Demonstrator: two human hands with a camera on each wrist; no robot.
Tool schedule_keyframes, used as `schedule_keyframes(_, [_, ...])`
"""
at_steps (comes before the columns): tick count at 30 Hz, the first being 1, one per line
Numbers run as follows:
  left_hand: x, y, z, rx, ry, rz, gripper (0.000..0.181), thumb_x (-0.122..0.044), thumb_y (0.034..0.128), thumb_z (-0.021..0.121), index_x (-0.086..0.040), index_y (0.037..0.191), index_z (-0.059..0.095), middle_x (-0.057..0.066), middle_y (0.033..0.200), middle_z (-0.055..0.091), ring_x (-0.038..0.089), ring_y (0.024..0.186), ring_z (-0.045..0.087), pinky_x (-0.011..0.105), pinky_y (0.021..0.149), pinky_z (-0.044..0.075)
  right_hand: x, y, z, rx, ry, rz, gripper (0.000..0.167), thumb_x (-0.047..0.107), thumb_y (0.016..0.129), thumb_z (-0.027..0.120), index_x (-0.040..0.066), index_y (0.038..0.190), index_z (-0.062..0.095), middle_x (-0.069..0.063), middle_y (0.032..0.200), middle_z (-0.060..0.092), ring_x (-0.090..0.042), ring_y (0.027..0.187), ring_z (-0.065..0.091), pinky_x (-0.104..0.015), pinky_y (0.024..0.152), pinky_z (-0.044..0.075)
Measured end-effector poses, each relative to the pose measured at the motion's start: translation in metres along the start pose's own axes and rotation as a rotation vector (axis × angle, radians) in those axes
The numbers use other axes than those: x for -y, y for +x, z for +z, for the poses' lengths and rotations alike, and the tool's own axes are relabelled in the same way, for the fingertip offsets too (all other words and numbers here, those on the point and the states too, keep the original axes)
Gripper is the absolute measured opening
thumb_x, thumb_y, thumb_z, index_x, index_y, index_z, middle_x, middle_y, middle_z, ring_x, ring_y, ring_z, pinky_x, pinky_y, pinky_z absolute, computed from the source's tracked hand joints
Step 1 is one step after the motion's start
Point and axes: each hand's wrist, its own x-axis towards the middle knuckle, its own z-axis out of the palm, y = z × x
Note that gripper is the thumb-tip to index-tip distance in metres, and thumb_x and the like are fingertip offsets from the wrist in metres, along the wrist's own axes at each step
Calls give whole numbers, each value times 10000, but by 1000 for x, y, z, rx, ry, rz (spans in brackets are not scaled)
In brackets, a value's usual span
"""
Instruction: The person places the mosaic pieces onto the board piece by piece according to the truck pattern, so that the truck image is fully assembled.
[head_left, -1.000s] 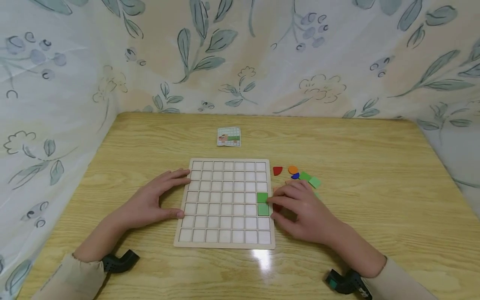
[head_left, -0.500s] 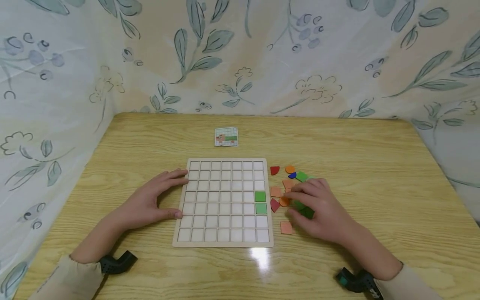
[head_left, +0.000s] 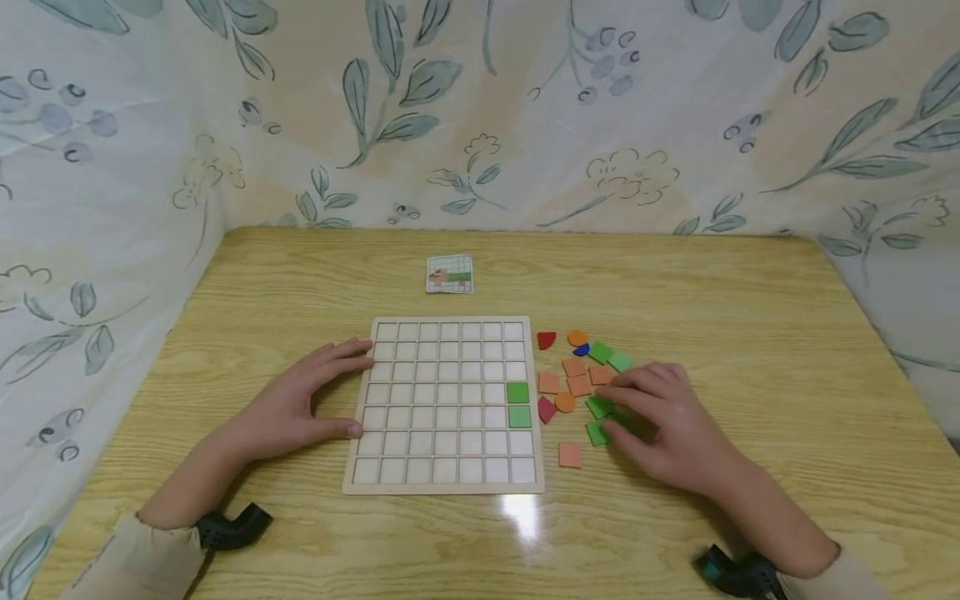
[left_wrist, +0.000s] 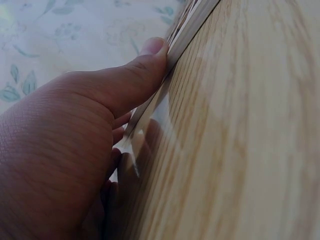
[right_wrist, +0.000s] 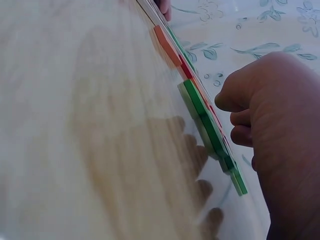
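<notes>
A square wooden grid board (head_left: 442, 488) lies flat, with a dark green tile (head_left: 517, 392) and a light green tile (head_left: 519, 417) in its rightmost column. My left hand (head_left: 291, 406) touches the board's left edge with thumb and fingertips spread; the left wrist view shows the thumb (left_wrist: 156, 47) against the rim. Over the loose pieces to the right, my right hand (head_left: 670, 429) hovers with fingers loosely bent. Its thumb and index tips are nearest two green tiles (head_left: 597, 433), and nothing shows between them. In the right wrist view the hand sits above the green tiles (right_wrist: 207, 125).
Salmon square tiles (head_left: 569, 455), orange discs (head_left: 577, 338), red quarter pieces (head_left: 547, 340) and a blue piece (head_left: 581, 350) lie right of the board. A small pattern card (head_left: 450, 274) rests behind it. A patterned cloth (head_left: 480, 108) hangs at the table's back.
My right hand has moved right, from the board's right edge to over the green tiles, uncovering several loose pieces. The left hand stays at the board's edge. The head view shifts slightly.
</notes>
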Motion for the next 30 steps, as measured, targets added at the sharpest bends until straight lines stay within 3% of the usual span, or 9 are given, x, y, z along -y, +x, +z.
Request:
schedule_keyframes(7, [0, -1, -2, 7, 2, -11, 879, -460, 880, 928, -229, 1632, 536, -30, 1758, 355, 350, 1640, 258, 695, 1245, 287, -2, -14, -7, 30, -15, 56, 383, 122, 826, 880, 113, 1206, 829, 34, 1151, 731, -182, 1086, 602, -350, 1029, 323])
schedule_keyframes(13, [0, -1, -2, 8, -1, -12, 869, -454, 882, 928, -236, 1628, 540, -30, 1757, 358, 347, 1639, 259, 678, 1253, 286, -1, -26, -12, 66, -37, 116, 383, 142, 820, 906, 133, 1195, 830, 48, 1159, 726, -167, 1092, 596, -334, 1032, 318])
schedule_keyframes(26, [-1, -1, -1, -1, -3, -2, 851, -423, 896, 925, -228, 1629, 539, -19, 1755, 362, 364, 1637, 262, 710, 1234, 286, -5, -30, -10, 73, -38, 114, 354, 131, 818, 898, 141, 1164, 823, 48, 1165, 705, -157, 1071, 589, -385, 998, 343])
schedule_keyframes(30, [-2, 0, -1, -1, 6, 7, 851, -419, 898, 924, -227, 1631, 536, -14, 1755, 362, 361, 1633, 271, 629, 1266, 285, -5, -29, -11, 74, -37, 108, 319, 129, 822, 895, 156, 1130, 819, 60, 1158, 705, -148, 1066, 592, -365, 995, 338])
